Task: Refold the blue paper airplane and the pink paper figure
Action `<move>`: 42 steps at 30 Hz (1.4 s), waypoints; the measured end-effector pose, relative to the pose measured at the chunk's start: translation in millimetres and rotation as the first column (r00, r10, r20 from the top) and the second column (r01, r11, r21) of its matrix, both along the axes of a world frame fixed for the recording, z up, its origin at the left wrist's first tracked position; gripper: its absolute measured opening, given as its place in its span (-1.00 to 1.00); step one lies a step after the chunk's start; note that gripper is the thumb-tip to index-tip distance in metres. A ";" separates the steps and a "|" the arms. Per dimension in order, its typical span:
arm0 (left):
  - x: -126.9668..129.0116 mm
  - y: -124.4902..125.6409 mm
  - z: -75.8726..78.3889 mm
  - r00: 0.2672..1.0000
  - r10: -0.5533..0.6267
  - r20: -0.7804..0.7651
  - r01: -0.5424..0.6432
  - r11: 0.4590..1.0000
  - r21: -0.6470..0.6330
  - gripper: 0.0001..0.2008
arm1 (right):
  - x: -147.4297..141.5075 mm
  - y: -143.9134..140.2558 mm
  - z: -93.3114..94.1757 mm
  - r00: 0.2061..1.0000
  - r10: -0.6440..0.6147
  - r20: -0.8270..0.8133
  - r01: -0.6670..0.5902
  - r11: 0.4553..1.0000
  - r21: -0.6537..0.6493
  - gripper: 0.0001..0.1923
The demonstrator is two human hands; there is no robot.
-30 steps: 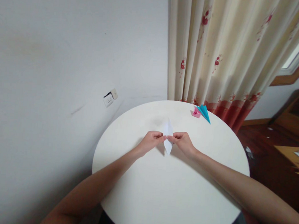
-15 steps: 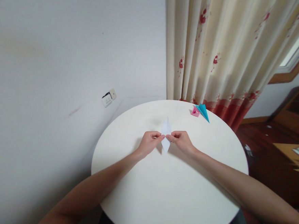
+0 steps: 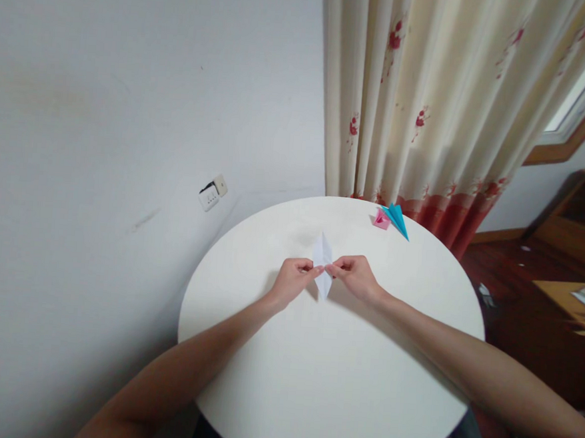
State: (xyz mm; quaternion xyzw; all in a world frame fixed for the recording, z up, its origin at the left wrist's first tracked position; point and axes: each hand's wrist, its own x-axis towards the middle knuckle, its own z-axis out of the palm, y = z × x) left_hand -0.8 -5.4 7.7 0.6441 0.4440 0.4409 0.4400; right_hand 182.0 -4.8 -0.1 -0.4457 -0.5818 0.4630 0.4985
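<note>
A folded piece of white paper, pointed at its far and near ends, is held over the middle of the round table. My left hand pinches its left edge, with the thumb lying across the front. From the other side my right hand grips the right edge between thumb and fingers. Both thumb tips almost meet at the paper's centre. The fingers behind the paper are partly hidden.
The white round table stands against the wall. Near its far right edge lie a blue paper plane and a pink folded paper piece. A floral curtain hangs behind, and a wall socket is at left.
The paper's far tip has tilted slightly to the left and its two halves look a little more spread. Both hands keep their pinch in nearly the same place.
</note>
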 end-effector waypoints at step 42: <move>0.0 -0.2 5.3 0.994 0.084 0.074 -0.091 0.992 0.083 -0.58 | 9.4 -4.3 14.8 0.982 0.189 0.030 -0.187 0.981 -0.051 -0.59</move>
